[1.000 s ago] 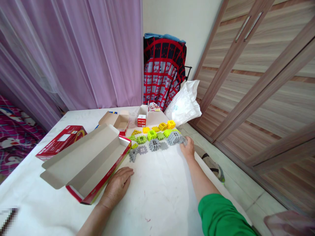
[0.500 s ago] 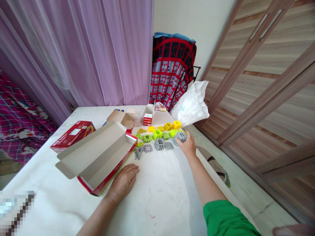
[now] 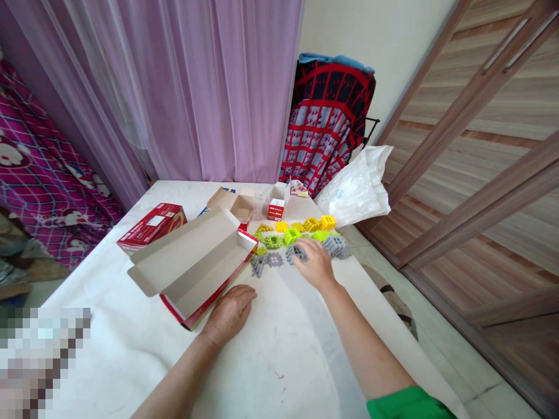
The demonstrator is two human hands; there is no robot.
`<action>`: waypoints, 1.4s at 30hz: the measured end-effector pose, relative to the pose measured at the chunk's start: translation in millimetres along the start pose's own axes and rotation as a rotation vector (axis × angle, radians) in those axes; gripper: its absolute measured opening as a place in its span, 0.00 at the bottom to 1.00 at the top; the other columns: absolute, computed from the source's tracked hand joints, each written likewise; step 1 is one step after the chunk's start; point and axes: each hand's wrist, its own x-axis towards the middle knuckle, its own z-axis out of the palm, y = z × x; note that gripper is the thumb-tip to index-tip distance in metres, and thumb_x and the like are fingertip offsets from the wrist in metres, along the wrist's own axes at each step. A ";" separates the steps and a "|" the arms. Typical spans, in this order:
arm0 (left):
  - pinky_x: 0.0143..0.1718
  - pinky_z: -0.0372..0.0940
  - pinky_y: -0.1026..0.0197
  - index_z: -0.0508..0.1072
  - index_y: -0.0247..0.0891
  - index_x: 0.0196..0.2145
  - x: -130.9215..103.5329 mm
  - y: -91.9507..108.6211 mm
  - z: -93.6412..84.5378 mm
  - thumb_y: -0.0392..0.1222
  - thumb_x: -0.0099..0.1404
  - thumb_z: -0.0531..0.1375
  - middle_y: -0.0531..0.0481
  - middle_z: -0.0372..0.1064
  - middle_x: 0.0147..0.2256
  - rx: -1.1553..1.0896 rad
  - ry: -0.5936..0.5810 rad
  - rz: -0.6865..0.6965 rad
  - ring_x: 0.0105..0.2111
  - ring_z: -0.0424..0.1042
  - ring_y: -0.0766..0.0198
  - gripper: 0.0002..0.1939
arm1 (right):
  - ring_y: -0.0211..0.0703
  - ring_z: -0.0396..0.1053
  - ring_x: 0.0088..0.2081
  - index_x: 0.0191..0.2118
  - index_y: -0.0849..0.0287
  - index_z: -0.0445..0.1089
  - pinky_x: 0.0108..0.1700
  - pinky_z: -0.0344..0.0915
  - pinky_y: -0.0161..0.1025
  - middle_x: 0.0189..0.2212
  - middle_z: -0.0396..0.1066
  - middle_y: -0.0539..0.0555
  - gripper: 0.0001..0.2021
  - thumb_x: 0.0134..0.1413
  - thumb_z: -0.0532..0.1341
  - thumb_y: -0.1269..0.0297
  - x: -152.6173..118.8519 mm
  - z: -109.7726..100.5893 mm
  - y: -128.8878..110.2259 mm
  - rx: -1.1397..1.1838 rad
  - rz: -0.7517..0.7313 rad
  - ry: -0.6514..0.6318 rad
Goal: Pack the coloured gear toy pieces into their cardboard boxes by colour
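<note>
My right hand [image 3: 315, 263] has its thumb and fingers curled around a grey cube of interlocking blocks [image 3: 293, 254], partly hidden behind them. Right of it sits a second grey cube [image 3: 335, 245] with nothing touching it. To the left lie a flat grey square piece [image 3: 275, 259] and a small grey built shape [image 3: 258, 266]. Green block shapes [image 3: 273, 241] and yellow ones [image 3: 311, 224] form rows behind. My left hand [image 3: 230, 313] rests palm down on the white table cover, fingers stretched, beside the front edge of a long open red box [image 3: 218, 283].
A closed red box [image 3: 151, 226] stands at the left. Behind are an open cardboard box [image 3: 243, 205] and a small red-and-white box [image 3: 276, 209]. A white plastic bag [image 3: 356, 189] is at the far right edge, near a wooden wardrobe [image 3: 471, 151].
My right hand has let go of the right-hand grey cube and moved left to the middle one. My left hand stays beside the box. The view has shifted slightly.
</note>
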 end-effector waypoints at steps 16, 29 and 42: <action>0.43 0.73 0.62 0.73 0.39 0.43 -27.2 31.2 -34.2 0.31 0.67 0.51 0.46 0.77 0.43 0.022 0.097 0.133 0.41 0.76 0.64 0.14 | 0.52 0.63 0.49 0.49 0.61 0.66 0.49 0.55 0.45 0.42 0.69 0.60 0.19 0.48 0.60 0.69 41.6 36.1 -70.3 -0.166 -0.332 -0.713; 0.61 0.52 0.31 0.66 0.39 0.59 -24.0 -4.7 -125.5 0.59 0.66 0.56 0.36 0.61 0.61 0.499 0.162 -0.180 0.63 0.57 0.38 0.30 | 0.50 0.63 0.45 0.47 0.60 0.67 0.49 0.53 0.44 0.39 0.68 0.58 0.19 0.46 0.63 0.68 34.3 43.2 -69.9 -0.155 -0.359 -0.730; 0.63 0.45 0.33 0.65 0.42 0.61 -44.3 -10.0 -123.1 0.63 0.62 0.58 0.37 0.61 0.61 0.401 0.051 -0.241 0.62 0.59 0.42 0.35 | 0.50 0.67 0.48 0.48 0.58 0.68 0.50 0.59 0.42 0.43 0.71 0.58 0.19 0.46 0.60 0.70 9.5 44.4 -54.1 -0.040 -0.267 -0.686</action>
